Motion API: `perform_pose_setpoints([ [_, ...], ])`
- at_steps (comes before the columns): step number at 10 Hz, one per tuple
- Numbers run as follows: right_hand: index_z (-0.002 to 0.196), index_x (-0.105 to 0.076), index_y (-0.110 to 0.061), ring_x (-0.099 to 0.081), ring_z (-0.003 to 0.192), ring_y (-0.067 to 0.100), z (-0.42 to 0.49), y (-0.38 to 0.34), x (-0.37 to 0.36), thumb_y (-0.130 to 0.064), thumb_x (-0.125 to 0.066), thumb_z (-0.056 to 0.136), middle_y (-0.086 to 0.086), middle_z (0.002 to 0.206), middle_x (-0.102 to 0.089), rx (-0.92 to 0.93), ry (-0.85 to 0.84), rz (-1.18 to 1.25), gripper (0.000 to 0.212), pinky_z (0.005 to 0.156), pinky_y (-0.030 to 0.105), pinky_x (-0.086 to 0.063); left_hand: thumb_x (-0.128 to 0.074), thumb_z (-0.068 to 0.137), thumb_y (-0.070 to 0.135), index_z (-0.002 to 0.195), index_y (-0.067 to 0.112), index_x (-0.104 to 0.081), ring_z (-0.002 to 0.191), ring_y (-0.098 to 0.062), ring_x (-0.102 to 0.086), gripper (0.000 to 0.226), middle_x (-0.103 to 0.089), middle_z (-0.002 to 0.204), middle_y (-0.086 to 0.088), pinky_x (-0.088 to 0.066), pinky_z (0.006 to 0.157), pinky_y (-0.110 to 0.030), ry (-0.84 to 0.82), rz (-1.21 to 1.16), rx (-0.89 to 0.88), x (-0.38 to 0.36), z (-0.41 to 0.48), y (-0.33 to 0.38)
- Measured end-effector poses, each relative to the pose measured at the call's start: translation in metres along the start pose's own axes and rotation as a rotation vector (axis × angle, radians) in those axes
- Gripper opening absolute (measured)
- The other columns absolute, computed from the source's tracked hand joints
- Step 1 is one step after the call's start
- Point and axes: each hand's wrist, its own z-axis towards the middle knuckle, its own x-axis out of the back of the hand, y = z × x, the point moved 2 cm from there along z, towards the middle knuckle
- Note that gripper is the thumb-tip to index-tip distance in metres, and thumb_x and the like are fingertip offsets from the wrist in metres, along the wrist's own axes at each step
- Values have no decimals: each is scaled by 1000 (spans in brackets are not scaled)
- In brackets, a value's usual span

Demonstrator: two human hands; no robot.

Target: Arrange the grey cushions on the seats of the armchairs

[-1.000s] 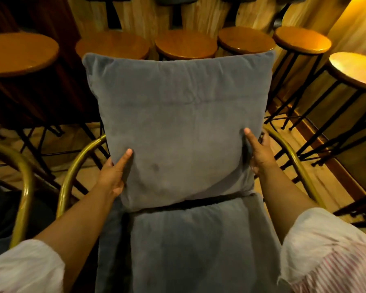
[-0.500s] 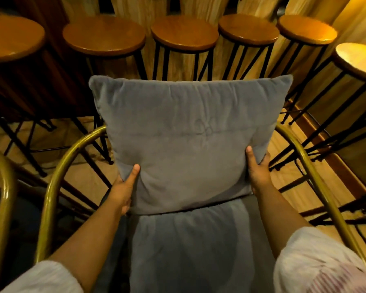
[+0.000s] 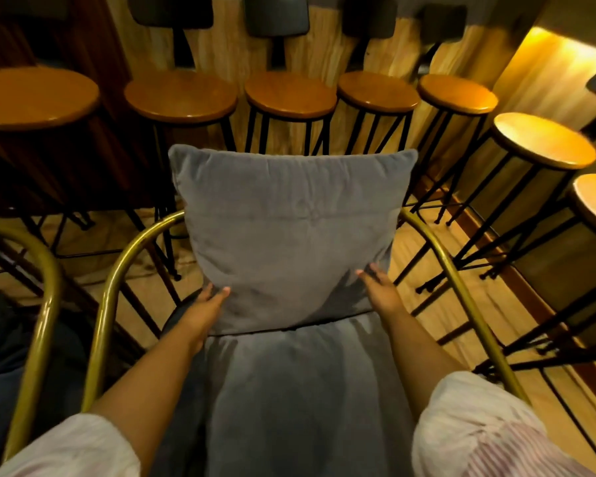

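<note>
Head view, looking down: grey cushion (image 3: 289, 235) stands upright on the seat (image 3: 307, 390) of the armchair, its lower edge resting on the grey seat pad right between the two hands. Left hand (image 3: 205, 309) is at the cushion's lower left corner, fingers extended and pressed flat against the fabric, thumb on the front face; loose contact, not a clenched grip. Right hand (image 3: 381, 290) is at the lower right corner, fingers spread open and touching the front of the cushion, which dents slightly under them. Both forearms reach forward from pale striped sleeves (image 3: 479, 428). Brass armrest tube (image 3: 117, 280) curves just outside the left hand, a matching one (image 3: 451, 270) just outside the right hand. Second brass chair frame (image 3: 45, 304) sits further out past the left arm. Beyond the hands and above the cushion top, a row of round wooden bar stools (image 3: 289, 94) on black legs, more stools out past the right hand. Wood floor (image 3: 424, 304) under everything.
</note>
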Motion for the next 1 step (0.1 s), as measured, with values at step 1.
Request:
perform_pose_setpoints([
  [1,143,-42,-10,-35,140,31,-43,-11,3,-32,-53,96,13,151,-40,-24,-63,-110,54,115,38,-28,-42,98,33,152,19,-19,146,-28,-22,60,-17,161,-4,-22,116,-42,-50,79,0,-4,-52,11],
])
